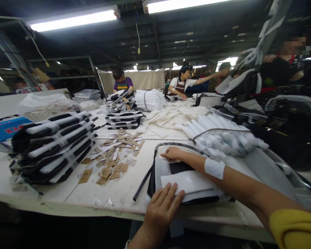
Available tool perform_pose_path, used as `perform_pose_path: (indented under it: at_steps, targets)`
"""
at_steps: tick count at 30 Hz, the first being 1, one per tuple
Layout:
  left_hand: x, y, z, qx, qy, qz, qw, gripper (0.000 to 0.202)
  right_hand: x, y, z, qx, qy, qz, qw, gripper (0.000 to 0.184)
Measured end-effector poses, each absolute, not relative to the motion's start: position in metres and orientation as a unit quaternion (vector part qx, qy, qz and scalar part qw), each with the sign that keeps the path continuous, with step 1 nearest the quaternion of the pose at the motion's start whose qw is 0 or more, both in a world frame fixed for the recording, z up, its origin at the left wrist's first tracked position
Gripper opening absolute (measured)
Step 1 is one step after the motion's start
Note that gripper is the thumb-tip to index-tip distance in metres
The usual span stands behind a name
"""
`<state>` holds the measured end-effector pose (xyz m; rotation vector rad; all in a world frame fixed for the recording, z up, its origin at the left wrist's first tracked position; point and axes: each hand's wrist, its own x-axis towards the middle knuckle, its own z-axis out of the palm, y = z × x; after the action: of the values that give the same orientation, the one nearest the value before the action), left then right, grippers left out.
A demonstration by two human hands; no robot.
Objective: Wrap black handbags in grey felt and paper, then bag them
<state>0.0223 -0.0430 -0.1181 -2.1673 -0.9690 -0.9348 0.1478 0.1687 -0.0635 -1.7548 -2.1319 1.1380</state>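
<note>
Worktop (54, 204): stacked wrapped bags (58, 148) at left, look done. Black bag (181, 167) near front edge, seems part-wrapped, foam sheet (189, 184) on top. Left hand (163, 205) flat on sheet, fingers slightly apart; right hand (172, 154) curled at bag's far side, grip unclear. Tags (120, 167) lie loose.

Passage around the bag (181, 167): to its left, an open strip of tabletop (145, 159), partly crossed by a dark strap (142, 185); farther left, heaped tags (116, 152); behind right, bundled white rolls (223, 140) obstruct.
</note>
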Motion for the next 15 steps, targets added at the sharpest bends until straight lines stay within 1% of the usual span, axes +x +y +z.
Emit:
perform_pose_path:
  at_steps: [3, 7, 10, 13, 15]
  targets:
    - [0.024, -0.044, -0.121, -0.808, -0.368, -0.356, 0.292, 0.037, 0.142, 0.170, -0.070, -0.578, -0.684, 0.428, 0.120, 0.023]
    - [0.028, -0.041, -0.129, -0.800, -0.375, -0.375, 0.281, 0.037, 0.148, 0.164, -0.068, -0.532, -0.652, 0.494, 0.220, 0.023]
    - [0.031, -0.040, -0.132, -0.783, -0.380, -0.409, 0.274, 0.038, 0.156, 0.157, -0.062, -0.487, -0.633, 0.530, 0.287, 0.030]
    - [0.030, -0.041, -0.128, -0.799, -0.380, -0.381, 0.268, 0.036, 0.158, 0.149, -0.053, -0.446, -0.624, 0.549, 0.332, 0.040]
    - [0.028, -0.043, -0.124, -0.809, -0.382, -0.359, 0.265, 0.036, 0.158, 0.141, -0.046, -0.422, -0.627, 0.553, 0.351, 0.043]
